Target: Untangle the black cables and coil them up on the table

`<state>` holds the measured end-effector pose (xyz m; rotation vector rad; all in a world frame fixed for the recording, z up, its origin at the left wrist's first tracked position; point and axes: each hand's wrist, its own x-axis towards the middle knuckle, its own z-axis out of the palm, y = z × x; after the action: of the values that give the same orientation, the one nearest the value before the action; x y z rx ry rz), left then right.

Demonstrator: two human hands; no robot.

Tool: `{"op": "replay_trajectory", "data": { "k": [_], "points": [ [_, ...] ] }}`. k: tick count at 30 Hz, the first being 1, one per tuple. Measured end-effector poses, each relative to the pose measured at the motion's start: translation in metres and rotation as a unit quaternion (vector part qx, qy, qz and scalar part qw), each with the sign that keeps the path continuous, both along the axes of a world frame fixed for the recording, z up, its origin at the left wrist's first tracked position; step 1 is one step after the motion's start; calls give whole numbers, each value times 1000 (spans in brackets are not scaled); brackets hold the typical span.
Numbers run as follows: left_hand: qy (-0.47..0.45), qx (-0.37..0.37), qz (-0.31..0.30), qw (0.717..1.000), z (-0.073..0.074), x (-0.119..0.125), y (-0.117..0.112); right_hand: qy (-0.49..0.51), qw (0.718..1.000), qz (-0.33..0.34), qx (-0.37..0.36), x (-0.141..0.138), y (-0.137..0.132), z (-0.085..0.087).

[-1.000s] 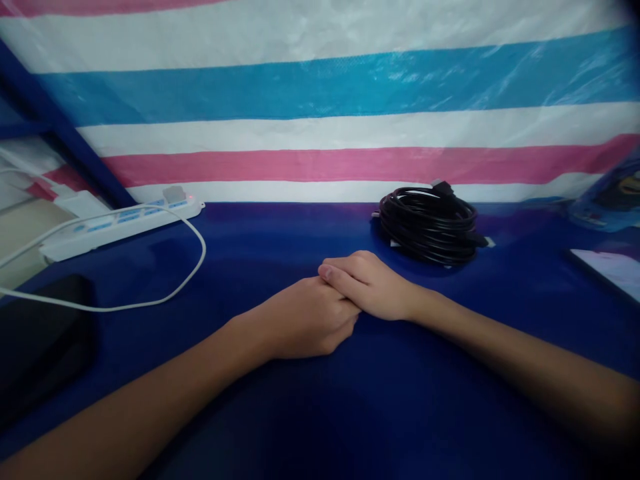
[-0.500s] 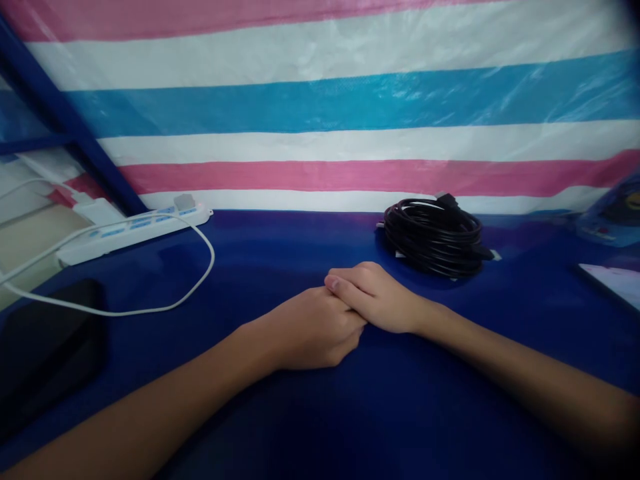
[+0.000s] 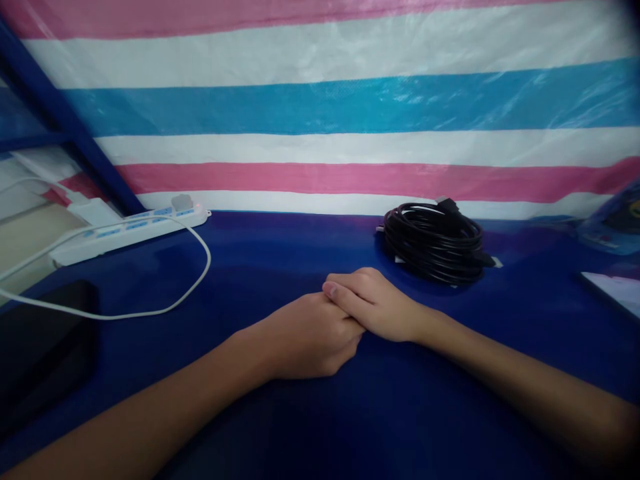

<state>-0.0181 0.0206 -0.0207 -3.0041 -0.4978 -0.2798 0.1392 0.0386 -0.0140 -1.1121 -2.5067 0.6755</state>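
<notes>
Your two hands rest together on the blue table (image 3: 280, 247), just this side of the coil of black cable (image 3: 434, 241). Your left hand (image 3: 305, 337) is curled into a loose fist, knuckles turned toward the coil, and nothing shows inside it. Your right hand (image 3: 375, 303) lies across those knuckles with its fingers stretched out and held together, gripping no object. The coil sits flat on the table beyond your right hand, near it but not touching, with the striped sheet (image 3: 320, 107) hanging close behind it.

To keep this rest pose clean, let both forearms lie flat and keep the hands in the middle of the view. Hold the right fingers short of the coil, so that no loop is nudged. Keep your head level, so that the coil and both hands stay inside the picture.

Well to the left of the coil, a white power strip (image 3: 125, 230) lies against the sheet. Its white cord (image 3: 195, 267) loops out over the table toward a dark flat thing (image 3: 45, 333) at the left edge. To the right of the coil, a pale flat thing (image 3: 615, 290) is cut off by the edge.

Against half a second ago, almost nothing differs: your hands are clasped the same way and the coil has not moved. The whole scene only sits a touch lower in the view than it did a second ago, so your head has tipped slightly.
</notes>
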Motion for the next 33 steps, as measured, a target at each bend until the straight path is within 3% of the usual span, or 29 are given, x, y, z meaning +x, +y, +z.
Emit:
{"op": "replay_trajectory", "data": {
  "k": [33],
  "points": [
    [-8,8,-14,1000,0,-1,1,1,1000,5,-3,1,0,0]
  ]
}}
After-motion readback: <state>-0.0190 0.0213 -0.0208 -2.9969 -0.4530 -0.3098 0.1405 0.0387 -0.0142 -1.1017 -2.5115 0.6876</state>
